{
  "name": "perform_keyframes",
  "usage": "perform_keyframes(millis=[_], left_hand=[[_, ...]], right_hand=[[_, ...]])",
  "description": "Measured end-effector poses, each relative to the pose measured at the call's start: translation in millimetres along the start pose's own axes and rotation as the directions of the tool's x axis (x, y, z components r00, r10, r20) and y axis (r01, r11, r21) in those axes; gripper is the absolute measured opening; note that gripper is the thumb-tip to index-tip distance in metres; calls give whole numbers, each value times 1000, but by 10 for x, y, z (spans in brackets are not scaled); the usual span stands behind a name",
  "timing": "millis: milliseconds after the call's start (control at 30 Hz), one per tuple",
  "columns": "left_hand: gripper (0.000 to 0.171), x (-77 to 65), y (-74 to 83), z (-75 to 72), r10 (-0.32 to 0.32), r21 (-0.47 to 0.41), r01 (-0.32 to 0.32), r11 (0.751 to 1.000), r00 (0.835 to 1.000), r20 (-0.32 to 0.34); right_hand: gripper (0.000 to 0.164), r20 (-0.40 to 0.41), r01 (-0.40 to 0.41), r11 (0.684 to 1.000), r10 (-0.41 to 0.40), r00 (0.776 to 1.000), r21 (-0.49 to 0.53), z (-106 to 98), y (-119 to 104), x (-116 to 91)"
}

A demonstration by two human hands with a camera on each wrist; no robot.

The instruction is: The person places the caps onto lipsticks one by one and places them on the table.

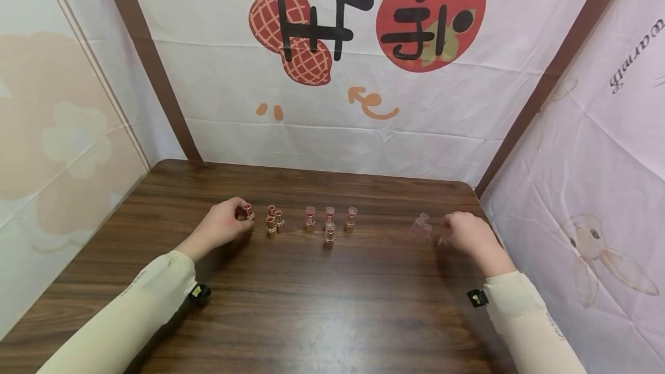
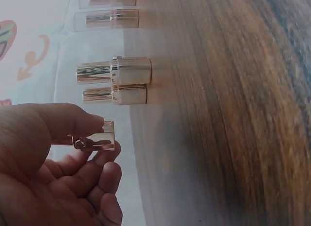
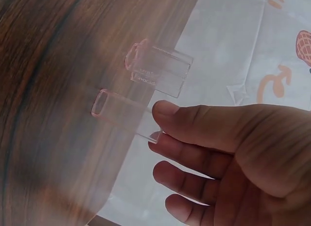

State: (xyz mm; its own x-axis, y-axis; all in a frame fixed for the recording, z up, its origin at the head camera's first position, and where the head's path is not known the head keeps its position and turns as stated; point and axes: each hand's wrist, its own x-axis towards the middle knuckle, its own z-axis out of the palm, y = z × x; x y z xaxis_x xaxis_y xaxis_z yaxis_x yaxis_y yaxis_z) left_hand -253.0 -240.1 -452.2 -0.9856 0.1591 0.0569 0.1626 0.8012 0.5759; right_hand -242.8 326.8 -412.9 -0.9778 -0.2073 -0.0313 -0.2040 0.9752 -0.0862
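Where the bench (image 1: 332, 293) stretches left of the front capped lipstick (image 1: 329, 236), the left hand (image 1: 220, 225) pinches a gold lipstick tube (image 1: 247, 211) between thumb and fingers, the tube roughly upright with red showing at its open top. Nearer the front capped lipstick, on its left side, three uncapped tubes (image 1: 271, 225) stand upright in a tight cluster. Three more capped lipsticks (image 1: 310, 219) form a row behind the front capped lipstick: one off to its left, one directly behind, one off to its right, each upright under a clear cover. A printed cloth (image 1: 218, 74) hangs beyond them. Well right of the front capped lipstick, clear caps (image 1: 417, 225) stand close together. Farthest right of it, the right hand (image 1: 471, 238) pinches another clear cap (image 3: 126, 114) by one end between thumb and finger; whether that cap touches the bench I cannot tell.
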Motion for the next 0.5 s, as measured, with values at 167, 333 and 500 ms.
perform_keyframes(millis=[167, 333, 500], left_hand=[[27, -30, 32, -35, 18, 5, -18, 1000, 1000, -16], [26, -34, 73, -70, 32, -11, -33, 999, 999, -32], [28, -37, 90, -83, 38, -23, -39, 999, 998, -41]], right_hand=[[22, 9, 6, 1000, -6, 1000, -20, 19, 25, 3], [21, -2, 13, 999, -13, 1000, -32, 23, 37, -2], [20, 22, 0, 1000, 0, 1000, -10, 36, 28, -16]])
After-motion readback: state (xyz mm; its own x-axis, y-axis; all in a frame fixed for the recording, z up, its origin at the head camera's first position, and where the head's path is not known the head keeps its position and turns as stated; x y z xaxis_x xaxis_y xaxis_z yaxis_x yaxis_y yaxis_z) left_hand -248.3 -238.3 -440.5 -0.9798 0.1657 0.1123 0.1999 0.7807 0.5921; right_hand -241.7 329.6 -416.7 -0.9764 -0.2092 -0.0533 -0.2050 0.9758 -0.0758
